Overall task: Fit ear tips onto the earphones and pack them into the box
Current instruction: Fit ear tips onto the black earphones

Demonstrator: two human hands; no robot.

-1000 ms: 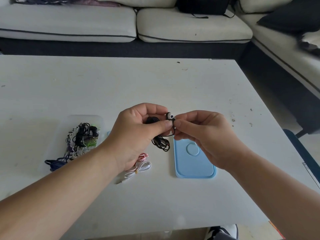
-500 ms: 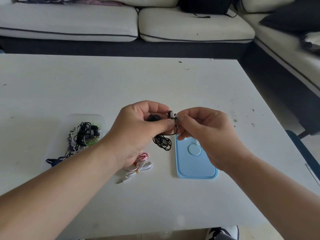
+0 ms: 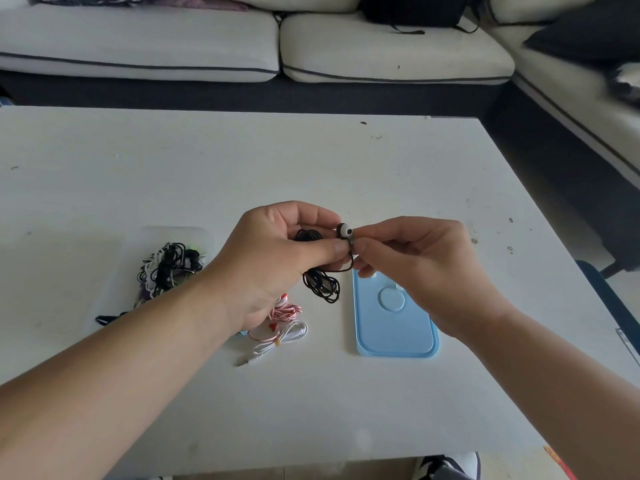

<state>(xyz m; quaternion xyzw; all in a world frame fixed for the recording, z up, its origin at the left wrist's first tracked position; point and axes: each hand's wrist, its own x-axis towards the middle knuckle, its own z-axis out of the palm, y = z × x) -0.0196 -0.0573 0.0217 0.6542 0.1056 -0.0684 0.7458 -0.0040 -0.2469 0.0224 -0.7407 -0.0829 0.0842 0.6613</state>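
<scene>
clear box (image 3: 173,232): far left on the desk (image 3: 311,161), already stuffed with a tangle of earphones (image 3: 169,268) in black, white and a bit of green. Looks partly packed.

left hand (image 3: 277,258): up off the desk, back turned to the camera, fingers curled in. Pinching the black earphones right next to the bud with thumb and forefinger, with a wad of cable tucked under the other fingers.

red-and-white pair (image 3: 285,311): on the desk just below the left hand, half hidden by it.

white pair (image 3: 280,342): right beside the red one, untouched.

black earphones (image 3: 322,284): held in the air between both hands, hanging down in a loose bunch. Can't tell whether the bottom loops touch the desk.

ear tip (image 3: 344,231): pale with a dark hole, sitting on the bud right where the fingertips meet. Pretty sure this is the fitting step. Can't tell if it's fully seated yet.

right hand (image 3: 415,268): also raised, fingers curled, pinching the bud just under the tip, nose to nose with the left thumb.

blue lid (image 3: 394,334): flat on the desk under the right hand, well apart from the box.

Probably next: a gentle push or twist to seat the tip, then the other bud, then coiling up and over to the box on the left.
</scene>
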